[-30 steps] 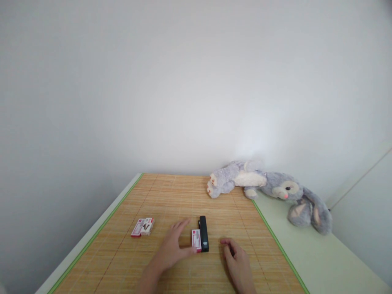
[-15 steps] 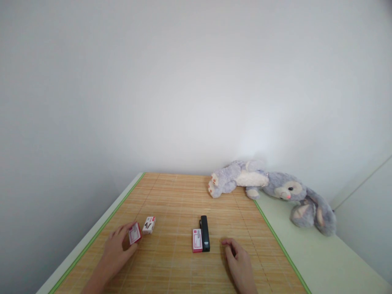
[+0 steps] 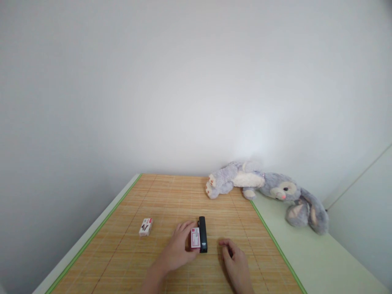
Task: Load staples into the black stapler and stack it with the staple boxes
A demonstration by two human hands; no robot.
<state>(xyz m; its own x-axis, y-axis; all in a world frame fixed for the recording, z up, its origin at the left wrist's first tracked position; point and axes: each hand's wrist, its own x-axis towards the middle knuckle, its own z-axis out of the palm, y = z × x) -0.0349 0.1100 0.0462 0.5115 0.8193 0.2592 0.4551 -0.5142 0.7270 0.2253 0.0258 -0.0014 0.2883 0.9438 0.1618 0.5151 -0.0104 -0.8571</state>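
My left hand [image 3: 180,247] has its thumb and fingers around a small red-and-white box [image 3: 195,238]. The box is right beside the left side of a black stapler [image 3: 202,234], which lies lengthwise on the bamboo mat [image 3: 171,196]. Only one red-and-white box shows there; whatever lies under it is hidden. My right hand [image 3: 235,261] rests on the mat to the right of the stapler, its fingers curled in and nothing visible in them. A white box with a dark picture and red marks [image 3: 145,227] lies farther left, apart from both hands.
A grey plush rabbit [image 3: 248,179] lies at the back right, partly on the mat and partly on the pale tabletop [image 3: 306,249]. Behind the table rises a plain white wall [image 3: 171,90]. Green edging [image 3: 275,241] borders the mat's sides.
My left hand has carried a red-and-white box rightward from beside the white box to the stapler's left side, where another such box lay. My right hand has stayed in place.
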